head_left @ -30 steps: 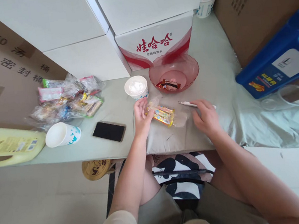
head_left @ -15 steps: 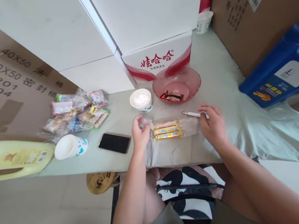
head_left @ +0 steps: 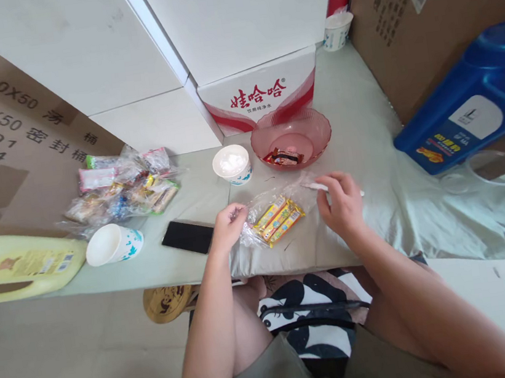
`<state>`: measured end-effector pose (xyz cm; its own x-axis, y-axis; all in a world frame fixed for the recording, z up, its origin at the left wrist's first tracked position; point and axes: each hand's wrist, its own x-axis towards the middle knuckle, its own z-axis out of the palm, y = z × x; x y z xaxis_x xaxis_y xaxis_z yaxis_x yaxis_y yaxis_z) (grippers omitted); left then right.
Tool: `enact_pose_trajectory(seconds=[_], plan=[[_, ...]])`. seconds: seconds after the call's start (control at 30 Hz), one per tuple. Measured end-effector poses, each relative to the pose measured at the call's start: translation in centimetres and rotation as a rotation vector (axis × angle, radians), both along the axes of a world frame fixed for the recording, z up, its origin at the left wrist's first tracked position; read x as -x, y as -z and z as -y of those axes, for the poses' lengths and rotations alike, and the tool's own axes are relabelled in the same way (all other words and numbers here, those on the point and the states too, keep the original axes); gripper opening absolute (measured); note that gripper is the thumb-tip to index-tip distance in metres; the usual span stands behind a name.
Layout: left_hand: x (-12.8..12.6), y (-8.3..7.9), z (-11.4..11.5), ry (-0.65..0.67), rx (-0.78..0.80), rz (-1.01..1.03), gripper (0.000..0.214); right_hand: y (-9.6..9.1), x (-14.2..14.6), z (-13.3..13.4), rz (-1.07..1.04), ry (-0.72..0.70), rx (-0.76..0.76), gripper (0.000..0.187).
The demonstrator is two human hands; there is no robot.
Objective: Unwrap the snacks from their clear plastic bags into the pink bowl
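Near edge of table [head_left: 366, 137]: left hand [head_left: 227, 226] pinched shut on left end of clear bag [head_left: 258, 204] of yellow snack sticks [head_left: 279, 217], which is lifted slightly. Right hand [head_left: 341, 205] fingertips pinch its right end, other fingers loosely curled. Black phone [head_left: 189, 237] just left; farther back filled paper cup [head_left: 231, 164] and pink bowl [head_left: 291, 137].

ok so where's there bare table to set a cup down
Bare cloth between the right hand and the blue jug, and the strip from the pink bowl back to the far cup. Crowded: snack pile, tipped cup, phone on the left; clear packet in the middle.
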<state>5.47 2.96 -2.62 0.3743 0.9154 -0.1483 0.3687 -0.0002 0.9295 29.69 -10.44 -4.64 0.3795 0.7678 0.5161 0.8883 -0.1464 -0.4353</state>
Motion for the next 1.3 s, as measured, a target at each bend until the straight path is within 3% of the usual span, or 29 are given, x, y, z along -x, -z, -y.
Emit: enact_pose_trajectory(seconds=[0.1,0.2,0.27,0.4,0.57,0.67,0.73,0.8,0.93,1.0,1.13,1.23,1.3], plan=[[-0.4,-0.7,0.4,-0.024,0.146,0.177,0.025,-0.1,1.8,0.6,0.04,-0.387,-0.003,0.027],[-0.9,-1.2,0.6,-0.01,0.299,0.35,0.027,0.4,3.8,0.6,0.105,-0.529,0.059,0.042],[-1.2,-1.2,0.5,-0.038,0.329,0.438,0.027,0.9,4.4,0.3,0.124,-0.514,0.074,0.044],[-1.6,-0.7,-0.1,-0.174,0.282,0.512,0.023,1.0,4.0,-0.4,0.171,-0.477,0.051,0.02],[-1.7,-0.5,-0.8,-0.332,0.252,0.404,0.02,-0.1,3.6,1.0,0.244,-0.545,0.044,0.025],[-1.8,-0.6,-0.9,-0.37,0.272,0.388,0.021,-0.7,3.9,2.2,0.232,-0.618,0.297,0.026],[-1.9,-0.7,-0.8,-0.353,0.32,0.409,0.023,-0.9,4.2,2.7,0.209,-0.559,0.521,0.031],[-2.1,-0.8,-0.7,-0.299,0.396,0.448,0.026,-1.2,4.6,2.7,0.185,-0.442,0.639,0.033],[-2.9,-0.9,-0.3,-0.188,0.543,0.511,0.031,-1.4,4.9,1.8,0.153,-0.275,0.441,0.037],[-3.4,-1.0,0.0,-0.16,0.594,0.532,0.033,-1.2,4.7,1.0,0.165,-0.322,0.344,0.047],[-4.0,-1.5,0.5,-0.084,0.713,0.606,0.033,-0.6,4.1,-0.4,0.155,-0.524,0.369,0.068],[-3.9,-2.1,0.5,-0.067,0.806,0.667,0.029,-0.7,4.0,-1.0,0.14,-0.559,0.39,0.069],[-3.7,-2.4,0.2,-0.129,0.802,0.711,0.027,-1.0,4.0,-1.0,0.14,-0.537,0.398,0.065]])
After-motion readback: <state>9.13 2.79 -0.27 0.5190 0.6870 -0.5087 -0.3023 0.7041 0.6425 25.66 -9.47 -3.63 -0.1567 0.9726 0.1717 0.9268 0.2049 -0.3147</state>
